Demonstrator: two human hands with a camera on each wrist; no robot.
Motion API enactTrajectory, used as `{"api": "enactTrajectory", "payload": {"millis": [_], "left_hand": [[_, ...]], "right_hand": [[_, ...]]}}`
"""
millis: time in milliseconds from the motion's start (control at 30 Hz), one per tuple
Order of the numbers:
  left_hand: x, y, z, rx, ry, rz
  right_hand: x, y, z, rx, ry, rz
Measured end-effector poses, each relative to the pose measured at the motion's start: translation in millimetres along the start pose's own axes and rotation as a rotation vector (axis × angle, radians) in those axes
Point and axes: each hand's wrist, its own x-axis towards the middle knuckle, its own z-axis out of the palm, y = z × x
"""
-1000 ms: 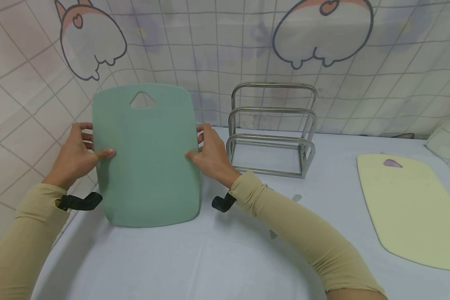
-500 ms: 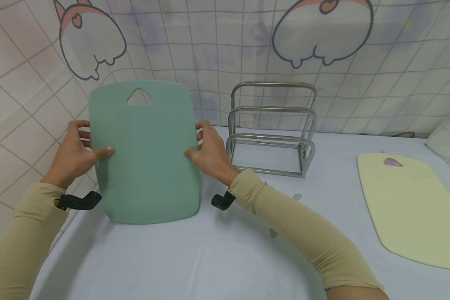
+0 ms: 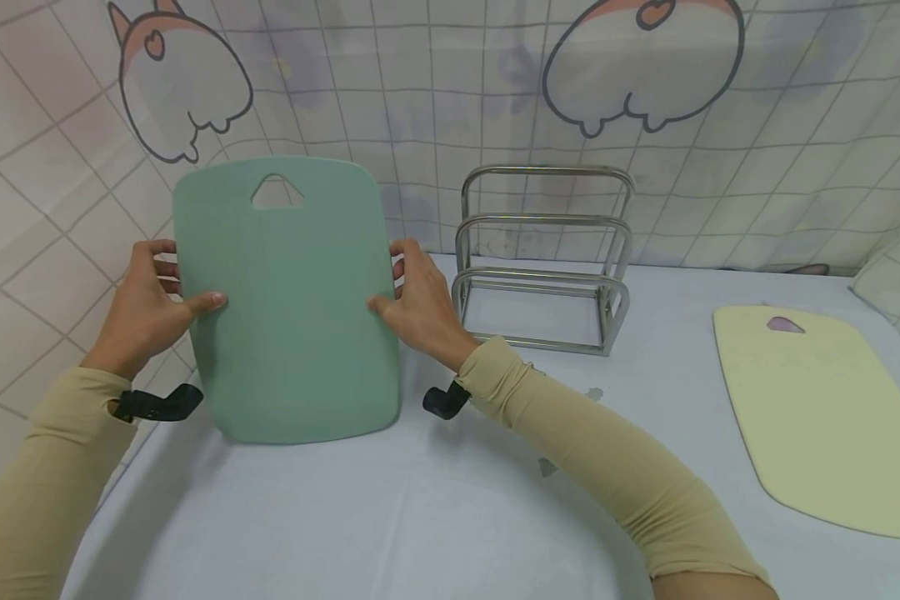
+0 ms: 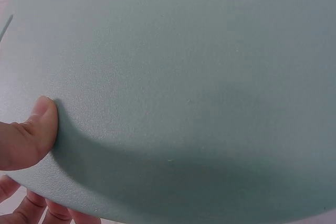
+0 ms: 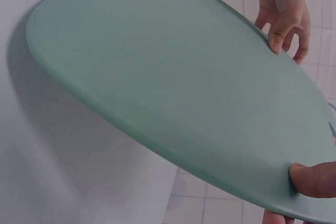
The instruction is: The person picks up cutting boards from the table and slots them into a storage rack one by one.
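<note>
Nearby, rack (image 3: 543, 219) right of green board (image 3: 292, 317)

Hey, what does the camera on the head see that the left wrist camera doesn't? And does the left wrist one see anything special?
Only the head view shows the metal rack, the yellow board lying flat, the right hand and the cartoon animals on the wall.

Only the left wrist view is close enough to show tiny marks and fine grain on the surface of the green board.

Both show that green board, with the left hand holding it by its edge.
</note>
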Motion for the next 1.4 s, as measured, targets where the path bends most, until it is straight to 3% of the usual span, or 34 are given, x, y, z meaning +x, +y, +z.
{"api": "enactTrajectory", "payload": {"millis": [1400], "left_hand": [[-1.7,12.0,4.6,-0.026,0.121,0.003]], "right_hand": [[3.0,-4.2,-8.6,-0.042,0.043,-0.125]]}}
